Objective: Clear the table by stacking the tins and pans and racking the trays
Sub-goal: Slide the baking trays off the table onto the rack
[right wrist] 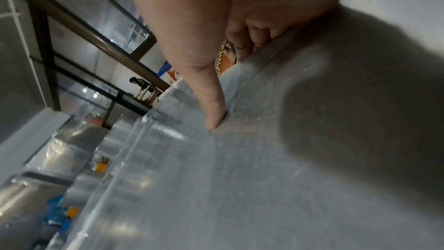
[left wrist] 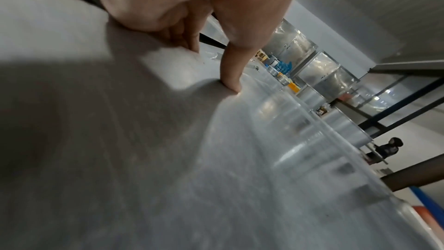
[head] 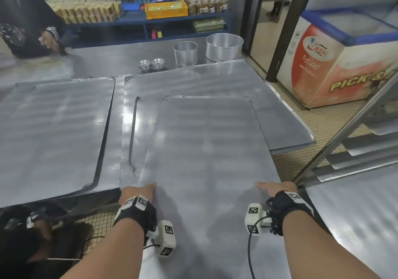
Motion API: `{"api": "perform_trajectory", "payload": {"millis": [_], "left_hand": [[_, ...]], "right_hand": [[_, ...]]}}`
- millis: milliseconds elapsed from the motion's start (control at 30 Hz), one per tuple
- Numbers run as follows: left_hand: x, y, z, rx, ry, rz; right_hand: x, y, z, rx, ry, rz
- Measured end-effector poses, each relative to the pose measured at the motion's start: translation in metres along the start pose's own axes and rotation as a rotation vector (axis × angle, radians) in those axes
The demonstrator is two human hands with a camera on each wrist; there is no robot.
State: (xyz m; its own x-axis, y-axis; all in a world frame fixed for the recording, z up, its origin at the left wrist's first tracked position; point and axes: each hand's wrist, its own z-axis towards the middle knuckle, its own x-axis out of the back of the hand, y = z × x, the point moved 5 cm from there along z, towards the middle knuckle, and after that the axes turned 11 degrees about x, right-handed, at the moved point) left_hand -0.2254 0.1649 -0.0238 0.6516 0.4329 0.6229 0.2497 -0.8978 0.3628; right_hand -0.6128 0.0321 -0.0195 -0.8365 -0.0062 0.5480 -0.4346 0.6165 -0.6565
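Note:
I hold a large flat metal tray [head: 204, 160] by its two long sides, its near end out past the table edge toward me. My left hand [head: 137, 192] grips the left rim, thumb [left wrist: 230, 75] pressed on top and fingers curled under the edge. My right hand [head: 277, 187] grips the right rim the same way, thumb [right wrist: 213, 109] on top. More flat trays lie beneath it [head: 269, 89] and at the left [head: 53, 128]. Two round tins [head: 185, 53] [head: 224, 46] and two small stacks of little tins [head: 144, 64] stand at the far end.
A metal rack [head: 355, 149] with trays on its rails stands close at my right. Behind it is a chest freezer [head: 344, 63]. Another person's hand [head: 49, 39] rests at the far left of the table. Shelves of packed goods [head: 150, 13] line the back.

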Motion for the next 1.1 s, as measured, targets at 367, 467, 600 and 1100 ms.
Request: {"api": "perform_trajectory", "payload": {"millis": [367, 467, 600, 1100], "left_hand": [[0.003, 0.019, -0.007, -0.043, 0.023, -0.157], [0.007, 0.030, -0.012, -0.085, 0.045, -0.159], [0.014, 0.046, -0.012, -0.126, 0.026, -0.155], [0.043, 0.119, 0.019, -0.411, -0.184, 0.059]], "right_hand": [[0.017, -0.005, 0.009, -0.031, -0.016, 0.172], [0.022, -0.008, 0.006, -0.042, -0.001, 0.199], [0.022, -0.004, -0.006, -0.065, 0.065, 0.210], [-0.005, 0.015, -0.107, -0.182, 0.341, 0.314]]}}
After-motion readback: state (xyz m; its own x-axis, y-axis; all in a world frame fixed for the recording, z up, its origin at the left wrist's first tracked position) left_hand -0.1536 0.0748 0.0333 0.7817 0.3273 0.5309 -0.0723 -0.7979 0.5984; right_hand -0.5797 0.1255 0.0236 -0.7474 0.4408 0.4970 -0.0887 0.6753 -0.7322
